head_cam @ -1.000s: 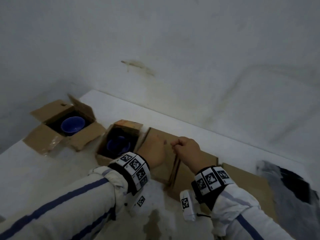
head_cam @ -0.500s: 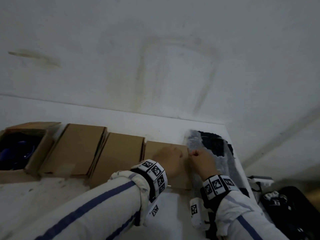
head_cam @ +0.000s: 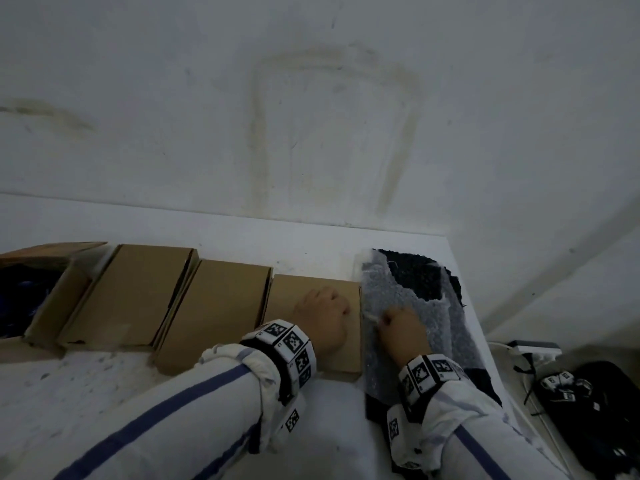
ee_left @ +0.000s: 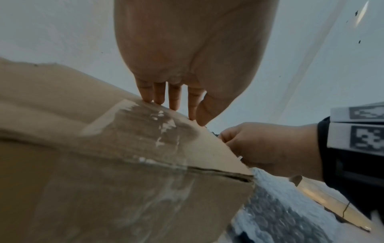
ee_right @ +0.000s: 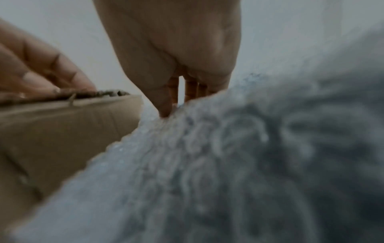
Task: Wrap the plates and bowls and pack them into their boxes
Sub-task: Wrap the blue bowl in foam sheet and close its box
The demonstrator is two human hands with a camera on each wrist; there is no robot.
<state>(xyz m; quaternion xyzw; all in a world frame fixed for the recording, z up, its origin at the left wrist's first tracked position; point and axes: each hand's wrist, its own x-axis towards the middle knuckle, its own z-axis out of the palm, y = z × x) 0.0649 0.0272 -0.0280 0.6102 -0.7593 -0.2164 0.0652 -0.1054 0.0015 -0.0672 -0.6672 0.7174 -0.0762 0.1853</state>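
Three closed cardboard boxes stand in a row on the white table. My left hand (head_cam: 323,315) lies on top of the rightmost box (head_cam: 311,284), its straight fingertips (ee_left: 174,105) pressing the lid (ee_left: 124,148). Right beside that box a sheet of bubble wrap (head_cam: 391,292) lies over a black mat (head_cam: 415,271). My right hand (head_cam: 398,323) pinches the wrap's left edge between thumb and fingers (ee_right: 166,108), close against the box's side (ee_right: 51,131). An open box (head_cam: 34,271) at the far left holds something dark blue.
The two other closed boxes (head_cam: 138,289) (head_cam: 221,306) fill the table's middle. The wall runs close behind the row. The table ends just right of the mat; beyond it on the floor are a power strip (head_cam: 533,349) and a black bag (head_cam: 588,410).
The view swung right, away from the open boxes with bowls. Both hands moved right along the row: the left onto the last box, the right onto the bubble wrap's edge.
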